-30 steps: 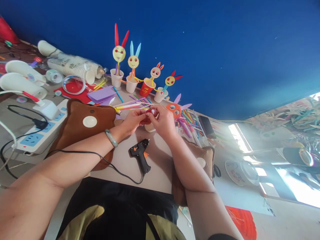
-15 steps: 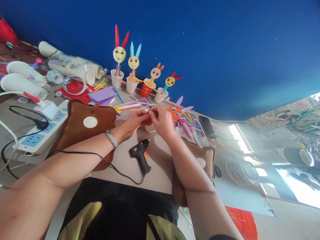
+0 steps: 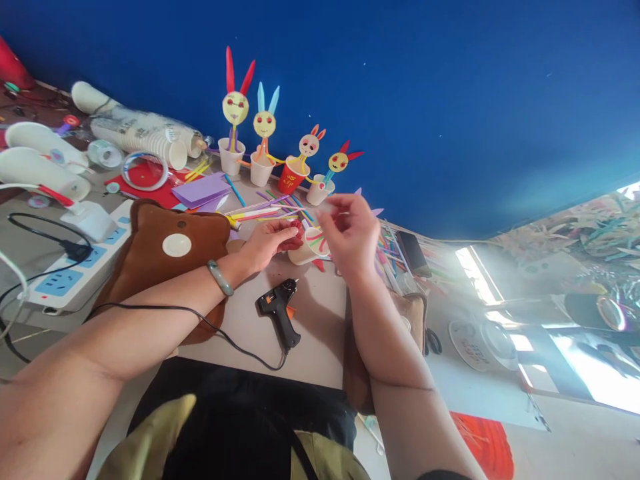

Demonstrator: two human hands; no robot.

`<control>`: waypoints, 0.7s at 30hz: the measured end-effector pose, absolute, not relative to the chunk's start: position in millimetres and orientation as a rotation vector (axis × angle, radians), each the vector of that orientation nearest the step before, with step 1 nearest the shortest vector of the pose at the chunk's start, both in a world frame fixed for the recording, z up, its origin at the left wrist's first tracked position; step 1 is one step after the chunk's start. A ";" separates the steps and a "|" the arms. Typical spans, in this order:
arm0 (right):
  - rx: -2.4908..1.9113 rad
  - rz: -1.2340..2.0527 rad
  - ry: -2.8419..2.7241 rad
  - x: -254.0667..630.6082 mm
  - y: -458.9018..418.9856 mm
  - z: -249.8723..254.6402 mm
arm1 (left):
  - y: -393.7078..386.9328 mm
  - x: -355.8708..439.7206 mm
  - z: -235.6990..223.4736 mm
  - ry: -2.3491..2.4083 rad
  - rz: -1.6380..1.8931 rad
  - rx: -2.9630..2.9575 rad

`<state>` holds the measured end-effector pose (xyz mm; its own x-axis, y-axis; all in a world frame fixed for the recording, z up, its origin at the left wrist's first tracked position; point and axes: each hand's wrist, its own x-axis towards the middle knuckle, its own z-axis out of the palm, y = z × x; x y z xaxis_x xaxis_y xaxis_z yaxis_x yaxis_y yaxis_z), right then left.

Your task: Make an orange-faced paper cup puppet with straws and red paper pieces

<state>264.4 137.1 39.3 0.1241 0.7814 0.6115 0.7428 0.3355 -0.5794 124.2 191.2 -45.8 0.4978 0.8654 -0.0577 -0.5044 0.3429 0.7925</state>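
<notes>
My left hand (image 3: pixel 270 243), a bangle on its wrist, pinches a small red piece (image 3: pixel 299 229) between thumb and fingers. Its exact kind is too small to tell. Raised to the right, my right hand (image 3: pixel 353 233) has thumb and fingertips pinched together; a pale blur shows at the tips, and I cannot make out what it is. Between the hands stands a paper cup (image 3: pixel 301 253) with coloured strips inside its mouth. Another red scrap (image 3: pixel 319 265) lies just in front of the cup. A black glue gun (image 3: pixel 280 313) rests on the table below my hands, its cord running left.
Several cup figures with rabbit ears, among them a red cup (image 3: pixel 294 177), line the blue wall. Brown cushions (image 3: pixel 160 267) flank the work area. A power strip (image 3: pixel 70 277), stacked paper cups (image 3: pixel 140 140) and purple paper (image 3: pixel 200 191) lie left; a phone (image 3: pixel 414 253) lies right.
My hands have parted: the right moved up and right, away from the left, which still pinches near the same spot. The cup between them now shows more. The orange face is now hidden behind my right hand.
</notes>
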 end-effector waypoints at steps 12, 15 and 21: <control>-1.250 -0.266 -1.350 293.2 130.1 64.8 | 195.5 120.0 -44.2 0.615 0.971 0.728; -1.293 -0.197 -1.427 295.5 132.9 61.6 | 198.2 119.4 -46.3 0.600 1.000 0.743; -1.318 -0.015 -1.487 297.1 134.6 61.4 | 204.1 117.7 -45.0 0.645 1.038 0.702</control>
